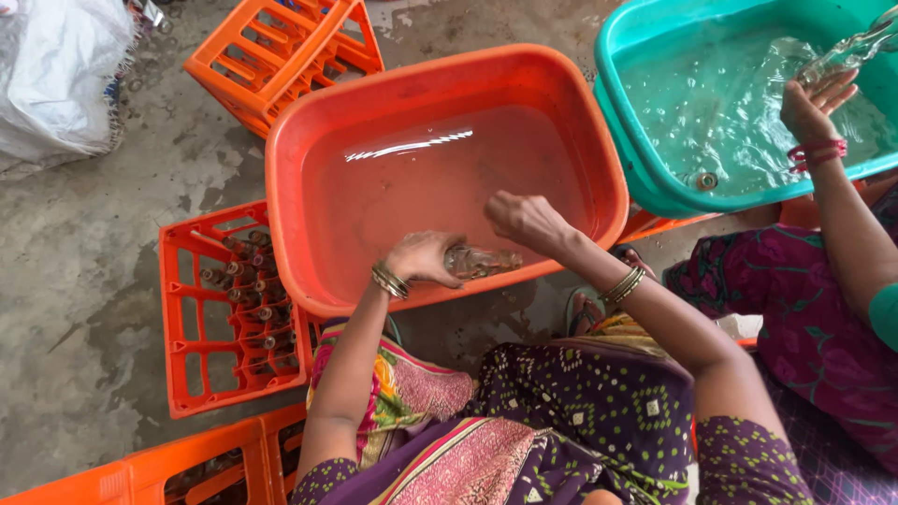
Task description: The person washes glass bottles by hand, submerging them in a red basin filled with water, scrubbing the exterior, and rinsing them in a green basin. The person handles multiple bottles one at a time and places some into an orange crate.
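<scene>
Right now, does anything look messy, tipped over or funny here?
Yes, one thing. The orange crate at the top lies tipped on its side on the wet concrete floor, while the crate with bottles sits flat. The left hand holds a glass bottle at the orange tub; nothing looks broken.

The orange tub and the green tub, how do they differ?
The orange tub sits in front of the person, whose left hand holds a glass bottle at its near rim beside the right hand; the green tub stands to its right, with another person's hand over it. The orange tub's water looks still, the green tub's rippled. Both are rectangular plastic tubs holding water.
</scene>
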